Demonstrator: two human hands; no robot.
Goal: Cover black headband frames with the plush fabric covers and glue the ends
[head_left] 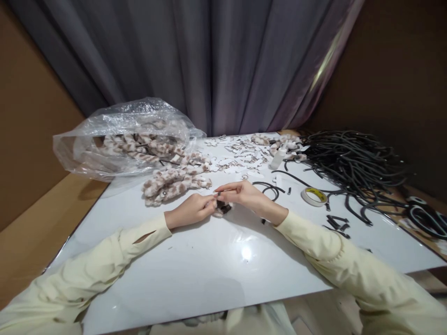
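At the middle of the white table, my left hand [193,209] and my right hand [249,197] meet with fingers pinched together. Between and just below the fingertips is a small fluffy white-and-brown piece with a dark part [224,209]; the fingers cover much of it. Both hands are closed on this piece. Just beyond my left hand lies a bundle of spotted plush strips [167,186]. Black cord pieces [270,188] curl on the table past my right hand.
A clear plastic bag [80,151] holding more spotted plush stands back left. Small metal rings and white scraps [240,156] spread across the back. A small white bottle [278,158], tape roll [314,197], black cord heap [352,153] and scissors [428,218] lie rightward.
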